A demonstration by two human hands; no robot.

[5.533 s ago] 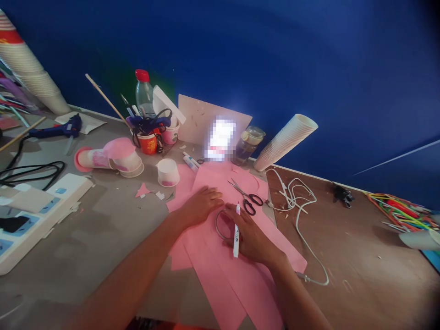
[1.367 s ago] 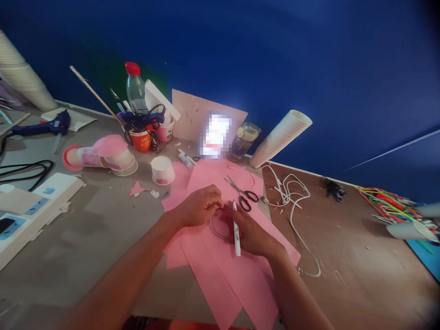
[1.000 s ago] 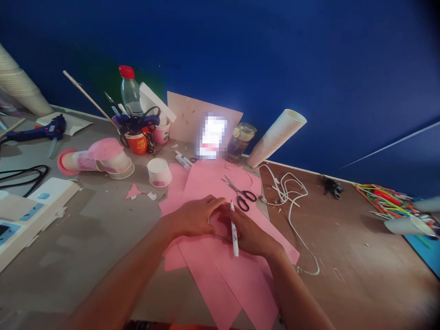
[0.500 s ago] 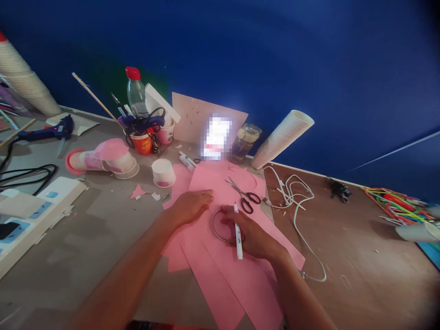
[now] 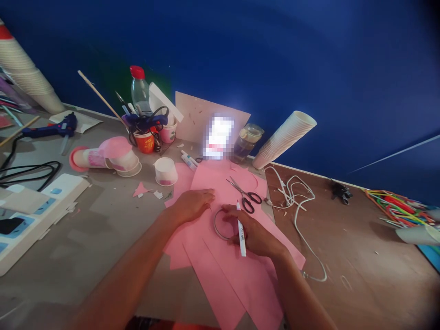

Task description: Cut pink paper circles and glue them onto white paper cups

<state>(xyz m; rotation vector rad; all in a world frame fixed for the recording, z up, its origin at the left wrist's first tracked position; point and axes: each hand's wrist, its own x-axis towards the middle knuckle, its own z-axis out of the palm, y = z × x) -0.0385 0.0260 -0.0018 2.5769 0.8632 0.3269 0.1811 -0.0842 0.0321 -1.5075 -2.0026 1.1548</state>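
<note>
My left hand (image 5: 195,205) lies flat on the pink paper (image 5: 209,256), fingers stretched out and pointing right. In my right hand (image 5: 256,231) is a white acrylic marker (image 5: 242,233), held across the fingers with its pink tip end up. The same hand grips a thin grey ring (image 5: 216,223) between thumb and fingers, over the paper. Part of the ring is hidden behind the fingers. Just above my right hand, scissors (image 5: 244,195) with black handles rest on the pink sheets, blades apart.
A white paper cup (image 5: 166,172) and pink-covered cups (image 5: 118,156) stand left. Behind are a blurred bright screen (image 5: 218,137), a glass jar (image 5: 248,142) and a leaning cup stack (image 5: 285,137). A white cable (image 5: 296,220) curls right; a power strip (image 5: 44,215) and glue gun (image 5: 55,128) lie left.
The view has shifted slightly, so things sit a little further right. The marker leans slightly more in my right hand. My left hand stays flat on the paper.
</note>
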